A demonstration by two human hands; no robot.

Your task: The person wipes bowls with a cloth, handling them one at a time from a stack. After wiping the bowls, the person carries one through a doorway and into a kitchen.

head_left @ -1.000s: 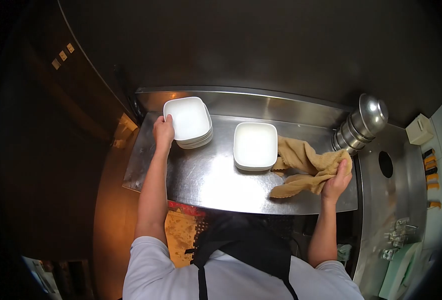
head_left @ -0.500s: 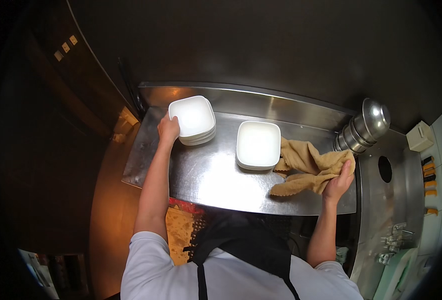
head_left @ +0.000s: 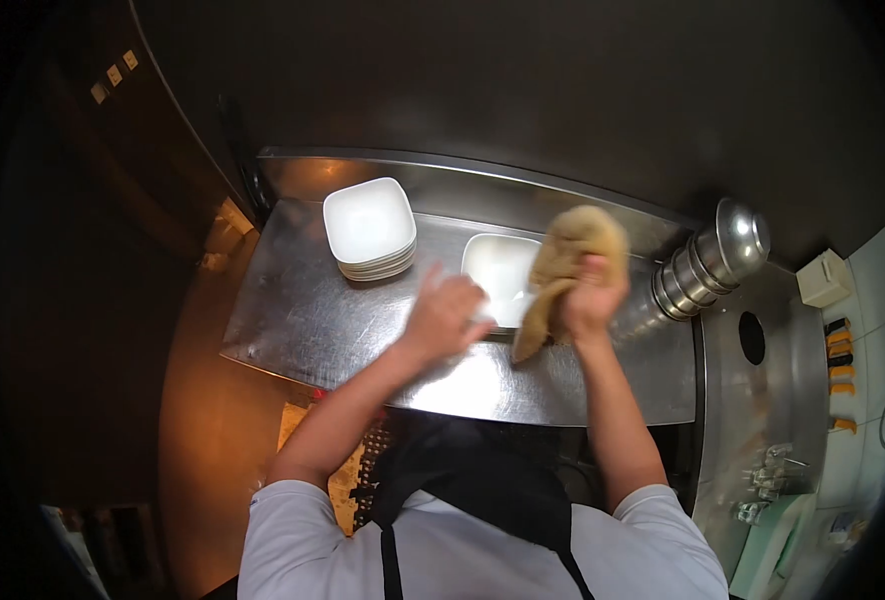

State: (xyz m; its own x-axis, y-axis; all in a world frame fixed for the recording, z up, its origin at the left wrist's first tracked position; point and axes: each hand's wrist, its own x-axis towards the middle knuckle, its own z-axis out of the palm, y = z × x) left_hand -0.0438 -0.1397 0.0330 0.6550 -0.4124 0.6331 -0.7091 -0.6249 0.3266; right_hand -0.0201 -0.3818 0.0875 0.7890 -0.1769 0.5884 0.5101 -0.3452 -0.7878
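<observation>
My right hand (head_left: 591,295) holds a tan cloth (head_left: 569,255) lifted above the steel counter (head_left: 343,320), partly covering the right side of a white square plate (head_left: 498,275). My left hand (head_left: 445,315) is blurred, raised near the plate's left edge with fingers apart; whether it touches the plate I cannot tell. A stack of white square plates (head_left: 369,228) stands at the counter's back left, away from both hands.
A nested stack of steel bowls (head_left: 713,262) lies on its side at the right. Beyond it is a steel surface with a round hole (head_left: 752,337). A dark wall rises behind the counter. An orange-lit floor shows at the left.
My left hand has left the plate stack and swung right toward the single plate. My right hand has lifted the cloth off the counter and brought it left over that plate.
</observation>
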